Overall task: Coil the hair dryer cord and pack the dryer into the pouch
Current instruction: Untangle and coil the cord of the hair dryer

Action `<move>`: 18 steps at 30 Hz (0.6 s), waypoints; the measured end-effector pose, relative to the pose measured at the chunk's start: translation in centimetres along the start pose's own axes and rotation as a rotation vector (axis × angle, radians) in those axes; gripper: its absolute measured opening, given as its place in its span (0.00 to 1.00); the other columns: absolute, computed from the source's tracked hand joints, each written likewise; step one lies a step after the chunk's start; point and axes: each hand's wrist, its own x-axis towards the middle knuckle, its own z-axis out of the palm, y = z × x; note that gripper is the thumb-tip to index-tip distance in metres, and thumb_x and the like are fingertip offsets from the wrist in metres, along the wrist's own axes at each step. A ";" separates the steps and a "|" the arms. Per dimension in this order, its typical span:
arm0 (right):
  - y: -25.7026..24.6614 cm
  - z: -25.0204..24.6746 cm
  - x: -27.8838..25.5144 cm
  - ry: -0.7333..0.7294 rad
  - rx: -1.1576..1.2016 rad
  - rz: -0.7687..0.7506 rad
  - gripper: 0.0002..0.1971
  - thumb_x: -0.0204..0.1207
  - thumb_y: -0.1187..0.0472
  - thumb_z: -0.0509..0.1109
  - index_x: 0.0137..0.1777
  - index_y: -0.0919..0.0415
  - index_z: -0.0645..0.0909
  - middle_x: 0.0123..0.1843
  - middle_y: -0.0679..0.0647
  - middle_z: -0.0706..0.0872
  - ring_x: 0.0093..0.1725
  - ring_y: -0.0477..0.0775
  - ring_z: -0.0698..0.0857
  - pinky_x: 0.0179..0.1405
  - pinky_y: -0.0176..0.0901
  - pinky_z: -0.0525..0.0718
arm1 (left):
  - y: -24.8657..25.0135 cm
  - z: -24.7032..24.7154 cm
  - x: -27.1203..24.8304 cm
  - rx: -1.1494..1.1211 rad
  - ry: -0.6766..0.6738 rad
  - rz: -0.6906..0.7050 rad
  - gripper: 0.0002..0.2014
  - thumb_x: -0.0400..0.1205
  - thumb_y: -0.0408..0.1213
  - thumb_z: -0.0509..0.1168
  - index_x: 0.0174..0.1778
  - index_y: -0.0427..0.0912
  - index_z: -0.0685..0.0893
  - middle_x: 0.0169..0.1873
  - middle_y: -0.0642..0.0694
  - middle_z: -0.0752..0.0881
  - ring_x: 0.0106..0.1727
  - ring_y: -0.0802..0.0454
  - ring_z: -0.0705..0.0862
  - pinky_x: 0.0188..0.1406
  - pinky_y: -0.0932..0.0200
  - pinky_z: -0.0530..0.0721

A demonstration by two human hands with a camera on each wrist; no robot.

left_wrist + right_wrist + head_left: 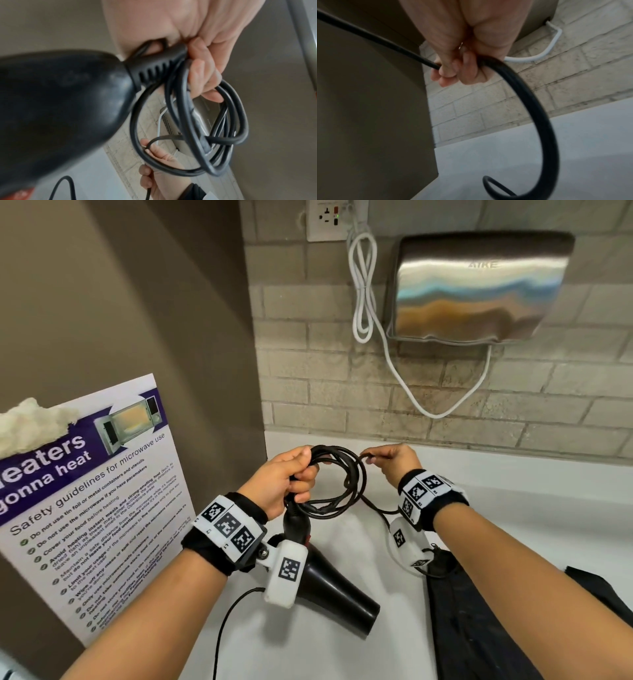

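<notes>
A black hair dryer hangs nozzle-down over the white counter, partly hidden behind my left wrist camera. My left hand grips several loops of its black cord at the dryer's handle end; the left wrist view shows the fingers curled round the loops beside the cord's ribbed sleeve. My right hand pinches the loose run of cord just right of the coil, and in the right wrist view the cord curves down from its fingers. A dark pouch lies on the counter under my right forearm.
A steel hand dryer with a white cable hangs on the brick wall behind, plugged into a socket. A microwave safety poster is stuck to the brown side wall at left. White counter stretches to the right.
</notes>
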 end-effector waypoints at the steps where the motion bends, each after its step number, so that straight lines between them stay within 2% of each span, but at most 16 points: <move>1: 0.4 -0.3 0.5 0.025 -0.015 0.010 0.12 0.76 0.77 0.62 0.54 0.72 0.85 0.45 0.57 0.83 0.37 0.44 0.80 0.30 0.11 0.71 | 0.0 -0.1 -0.1 -0.001 -0.010 0.007 0.09 0.78 0.42 0.54 0.48 0.40 0.68 0.18 0.57 0.67 0.14 0.65 0.59 0.14 0.70 0.64; 3: 1.2 -0.7 1.2 0.079 -0.080 0.038 0.12 0.76 0.75 0.62 0.53 0.70 0.86 0.45 0.57 0.85 0.44 0.49 0.80 0.37 0.16 0.74 | 0.0 -0.2 0.0 0.003 -0.007 0.019 0.14 0.76 0.43 0.55 0.54 0.39 0.66 0.18 0.57 0.67 0.14 0.65 0.59 0.14 0.70 0.65; 4: 1.6 -0.7 1.4 0.091 -0.134 0.064 0.12 0.76 0.74 0.61 0.51 0.69 0.86 0.45 0.57 0.86 0.44 0.49 0.80 0.41 0.23 0.76 | -0.1 -0.1 0.0 0.014 0.000 0.030 0.14 0.77 0.42 0.55 0.55 0.39 0.66 0.18 0.56 0.67 0.15 0.64 0.59 0.14 0.70 0.65; 5: 1.9 -0.6 1.4 0.082 -0.179 0.086 0.13 0.76 0.74 0.60 0.49 0.68 0.87 0.43 0.58 0.86 0.42 0.50 0.80 0.41 0.30 0.77 | -0.1 0.0 0.1 0.036 0.008 0.043 0.12 0.80 0.41 0.53 0.55 0.39 0.66 0.18 0.57 0.67 0.15 0.64 0.59 0.14 0.70 0.65; 7: 2.2 0.1 0.8 -0.011 -0.301 0.079 0.14 0.76 0.74 0.57 0.46 0.65 0.86 0.41 0.58 0.84 0.41 0.53 0.79 0.39 0.35 0.76 | -0.2 0.4 0.2 0.089 0.027 0.057 0.07 0.85 0.38 0.49 0.55 0.38 0.66 0.18 0.57 0.66 0.15 0.64 0.58 0.15 0.70 0.65; 9: 1.4 1.1 -0.4 -0.148 -0.411 -0.016 0.15 0.75 0.73 0.59 0.53 0.61 0.84 0.46 0.56 0.86 0.46 0.53 0.81 0.49 0.37 0.76 | -0.3 0.7 0.4 0.113 0.047 0.074 0.07 0.86 0.37 0.48 0.54 0.39 0.67 0.18 0.57 0.65 0.16 0.64 0.58 0.15 0.70 0.65; 10: 0.8 1.6 -1.0 -0.183 -0.368 -0.090 0.16 0.75 0.74 0.60 0.56 0.61 0.83 0.49 0.56 0.86 0.48 0.54 0.82 0.53 0.39 0.76 | -0.4 0.8 0.4 0.116 0.057 0.076 0.07 0.86 0.37 0.48 0.54 0.39 0.67 0.18 0.57 0.65 0.16 0.64 0.58 0.15 0.71 0.65; 12: -1.0 1.9 -2.7 -0.215 0.043 -0.123 0.14 0.78 0.75 0.57 0.56 0.66 0.81 0.48 0.57 0.86 0.44 0.51 0.84 0.51 0.42 0.78 | -0.3 0.9 0.4 0.116 0.071 0.077 0.07 0.87 0.37 0.48 0.50 0.38 0.68 0.18 0.58 0.66 0.16 0.64 0.58 0.14 0.71 0.65; 13: -1.9 1.7 -3.5 -0.272 0.268 -0.104 0.13 0.81 0.69 0.54 0.55 0.67 0.80 0.45 0.55 0.87 0.42 0.49 0.84 0.48 0.42 0.79 | -0.3 0.9 0.3 0.107 0.080 0.082 0.08 0.87 0.37 0.48 0.46 0.38 0.69 0.18 0.58 0.66 0.16 0.64 0.59 0.15 0.71 0.65; 15: -3.1 0.9 -4.8 -0.463 0.532 -0.084 0.21 0.83 0.51 0.49 0.53 0.64 0.80 0.40 0.51 0.89 0.40 0.48 0.87 0.46 0.39 0.83 | -0.2 0.7 0.2 0.090 0.107 0.091 0.13 0.87 0.36 0.48 0.36 0.39 0.68 0.18 0.58 0.67 0.17 0.64 0.59 0.15 0.71 0.64; 16: -3.3 0.5 -5.2 -0.534 0.563 -0.108 0.24 0.78 0.42 0.53 0.52 0.62 0.79 0.39 0.49 0.89 0.41 0.48 0.87 0.46 0.38 0.85 | -0.2 0.7 0.2 0.085 0.121 0.096 0.15 0.87 0.36 0.48 0.33 0.42 0.68 0.18 0.58 0.67 0.17 0.64 0.59 0.16 0.70 0.64; 17: -3.5 0.3 -5.5 -0.587 0.561 -0.142 0.28 0.70 0.36 0.61 0.52 0.62 0.79 0.38 0.50 0.90 0.41 0.48 0.88 0.47 0.38 0.85 | -0.2 0.7 0.2 0.082 0.130 0.099 0.16 0.87 0.36 0.48 0.32 0.44 0.68 0.18 0.58 0.67 0.17 0.64 0.59 0.16 0.70 0.64; 18: -3.6 0.3 -5.8 -0.613 0.532 -0.175 0.31 0.63 0.34 0.70 0.52 0.62 0.78 0.37 0.50 0.89 0.41 0.48 0.88 0.46 0.38 0.86 | -0.2 0.7 0.2 0.078 0.132 0.098 0.17 0.87 0.36 0.48 0.31 0.44 0.68 0.18 0.57 0.67 0.17 0.63 0.59 0.16 0.70 0.64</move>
